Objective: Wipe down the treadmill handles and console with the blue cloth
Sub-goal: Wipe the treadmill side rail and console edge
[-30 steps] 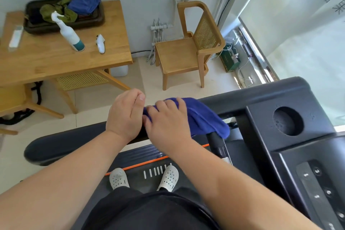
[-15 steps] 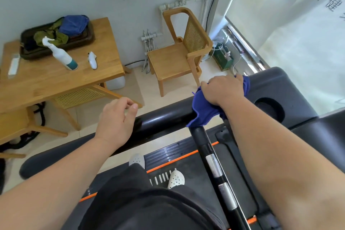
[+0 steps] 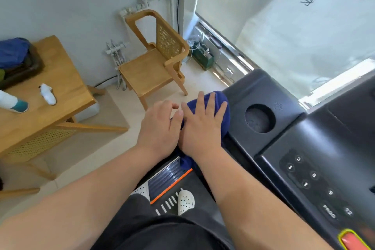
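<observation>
The blue cloth (image 3: 222, 107) lies over the spot where the left treadmill handle meets the black console (image 3: 284, 142). My right hand (image 3: 200, 128) presses flat on the cloth with fingers spread. A corner of the cloth hangs down below my wrist. My left hand (image 3: 158, 128) sits right beside it, touching it, fingers curled over the handle. Both hands and the cloth hide the handle almost fully.
The console has a round cup holder (image 3: 259, 118), a panel of number buttons (image 3: 312, 180) and a red stop button (image 3: 354, 239). A wooden chair (image 3: 154, 61) and a wooden table (image 3: 46, 95) with a spray bottle (image 3: 12, 101) stand to the left.
My right hand has opened flat on the cloth at the console's left edge. My left hand has slid right along the handle until it touches the right one. The view has turned right.
</observation>
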